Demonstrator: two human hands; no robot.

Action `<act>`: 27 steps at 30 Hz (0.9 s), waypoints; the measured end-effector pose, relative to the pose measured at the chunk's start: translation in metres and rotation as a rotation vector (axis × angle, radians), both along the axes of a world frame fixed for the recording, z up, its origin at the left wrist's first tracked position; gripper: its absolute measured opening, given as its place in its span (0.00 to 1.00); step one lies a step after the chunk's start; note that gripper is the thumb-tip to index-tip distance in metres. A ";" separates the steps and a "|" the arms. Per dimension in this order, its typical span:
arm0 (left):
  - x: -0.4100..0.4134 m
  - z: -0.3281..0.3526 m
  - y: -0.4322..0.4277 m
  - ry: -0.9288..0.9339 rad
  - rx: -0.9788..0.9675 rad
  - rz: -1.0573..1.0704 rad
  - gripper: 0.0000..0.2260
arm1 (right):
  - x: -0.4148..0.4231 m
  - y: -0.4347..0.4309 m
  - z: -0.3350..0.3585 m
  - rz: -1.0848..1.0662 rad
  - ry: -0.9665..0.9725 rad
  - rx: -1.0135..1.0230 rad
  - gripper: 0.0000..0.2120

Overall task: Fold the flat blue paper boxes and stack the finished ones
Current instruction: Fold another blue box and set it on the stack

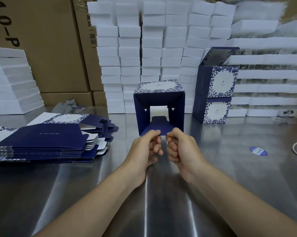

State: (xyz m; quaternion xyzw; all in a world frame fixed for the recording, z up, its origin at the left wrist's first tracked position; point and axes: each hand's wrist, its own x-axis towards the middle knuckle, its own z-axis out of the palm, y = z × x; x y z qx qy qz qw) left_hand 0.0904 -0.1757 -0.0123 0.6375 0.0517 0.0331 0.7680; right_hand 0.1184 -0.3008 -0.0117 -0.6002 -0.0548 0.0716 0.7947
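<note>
Holding a half-formed blue box (158,93) with its open end toward the camera, the person works on the lower flap (158,128). The left hand (145,148) and right hand (182,148) sit side by side at the near edge of that flap, each pinching it between thumb and curled fingers (155,147). A grip at 2 points probably holds the flap square for bending.

The box is just beyond the knuckles, directly ahead of both hands, with its patterned white panel on top and its 2 side flaps angled inward. Whether its far end touches the counter (229,168) cannot be told.

The pile of flat boxes (41,141) lies on the counter to the left, within easy reach as the supply. The 2 finished boxes (214,94) stand stacked to the right, the upper one with its lid up, likely placed there to separate folded work from unfolded stock. White foam blocks (152,40) fill the background.
</note>
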 end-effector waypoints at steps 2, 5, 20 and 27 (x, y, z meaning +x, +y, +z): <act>0.000 -0.001 -0.002 -0.026 0.012 0.012 0.16 | -0.002 0.000 0.000 0.012 0.001 -0.020 0.13; 0.000 -0.001 -0.003 -0.055 0.006 0.030 0.16 | -0.004 0.001 0.002 0.023 0.001 -0.053 0.14; 0.004 -0.001 0.003 0.017 -0.044 0.063 0.21 | 0.002 0.002 -0.001 -0.042 -0.002 0.022 0.15; 0.006 -0.002 0.005 -0.036 0.017 0.131 0.20 | -0.001 0.001 0.000 -0.062 0.019 -0.028 0.16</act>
